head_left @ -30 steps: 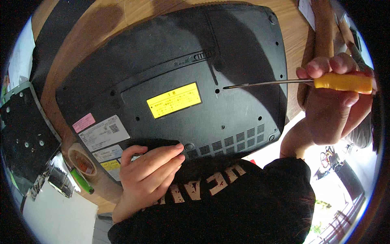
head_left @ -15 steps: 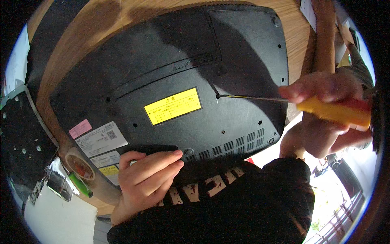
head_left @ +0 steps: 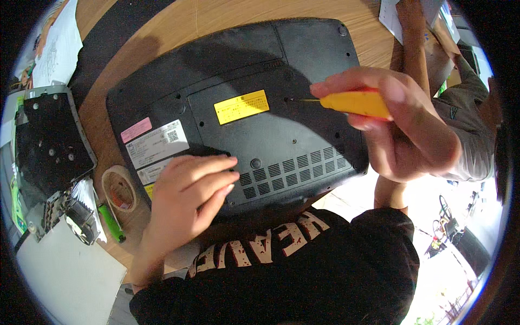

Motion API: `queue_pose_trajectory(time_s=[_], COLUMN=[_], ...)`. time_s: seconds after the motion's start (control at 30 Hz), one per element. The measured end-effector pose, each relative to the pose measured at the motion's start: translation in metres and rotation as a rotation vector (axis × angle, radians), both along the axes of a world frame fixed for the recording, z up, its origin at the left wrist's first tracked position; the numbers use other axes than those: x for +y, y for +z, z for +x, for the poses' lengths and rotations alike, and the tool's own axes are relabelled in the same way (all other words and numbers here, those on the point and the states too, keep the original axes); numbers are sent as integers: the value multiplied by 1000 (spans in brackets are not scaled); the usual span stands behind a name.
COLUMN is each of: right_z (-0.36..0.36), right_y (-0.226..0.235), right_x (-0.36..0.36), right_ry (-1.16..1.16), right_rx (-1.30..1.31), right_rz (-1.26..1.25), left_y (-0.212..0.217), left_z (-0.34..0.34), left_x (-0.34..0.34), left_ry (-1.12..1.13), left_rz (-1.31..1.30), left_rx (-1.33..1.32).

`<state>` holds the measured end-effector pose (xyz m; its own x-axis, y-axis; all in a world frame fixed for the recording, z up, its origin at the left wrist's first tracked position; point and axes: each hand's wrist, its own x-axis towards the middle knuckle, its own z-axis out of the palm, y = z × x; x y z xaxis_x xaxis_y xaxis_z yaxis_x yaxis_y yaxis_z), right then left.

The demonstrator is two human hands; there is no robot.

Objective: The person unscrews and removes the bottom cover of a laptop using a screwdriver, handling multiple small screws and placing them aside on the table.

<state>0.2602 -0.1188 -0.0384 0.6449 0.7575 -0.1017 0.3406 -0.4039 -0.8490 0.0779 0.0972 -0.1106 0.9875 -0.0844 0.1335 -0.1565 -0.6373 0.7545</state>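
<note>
A black laptop (head_left: 238, 141) lies upside down on the wooden table, its underside carrying a yellow label, a pink label and white stickers. In my right hand (head_left: 409, 122) is a screwdriver with a yellow and red handle (head_left: 355, 104). Its thin shaft points left at a screw hole (head_left: 291, 99) right of the yellow label. Whether the tip touches the hole cannot be made out. My left hand (head_left: 189, 189), fingers stretched and slightly bent, hovers over or rests on the laptop's near left part, beside a round rubber foot; it holds nothing visible.
Left of the laptop stand a round tape-like ring (head_left: 119, 188) and a green-handled tool (head_left: 111, 222). Farther left is a black panel (head_left: 53, 138) with metal parts and a small fan (head_left: 81, 223). Another person's arm (head_left: 413, 43) rests at the far right near papers.
The view has shifted, with the laptop looking smaller. My right hand and screwdriver now appear nearer the hole and show less shaft. My left hand's fingers look raised a little.
</note>
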Motion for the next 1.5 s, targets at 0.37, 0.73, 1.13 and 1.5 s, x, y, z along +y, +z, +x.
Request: queue_pose_trajectory(time_s=[0.37,0.73,1.13,1.5], right_z=[31,18,21,12], right_y=[-38,-33,-44,-30], right_x=[1,10,10,16], right_ry=[354,427,43,53], right_rx=[-434,-740,-373,-167], right_rz=[484,430,530,622], left_y=[21,2,-6,-17], left_z=[60,87,131,133], left_x=[15,24,-7,-16], left_ry=[38,4,-254,-218], left_rz=[52,55,-235,-178], left_rx=[-152,-268,15,-210])
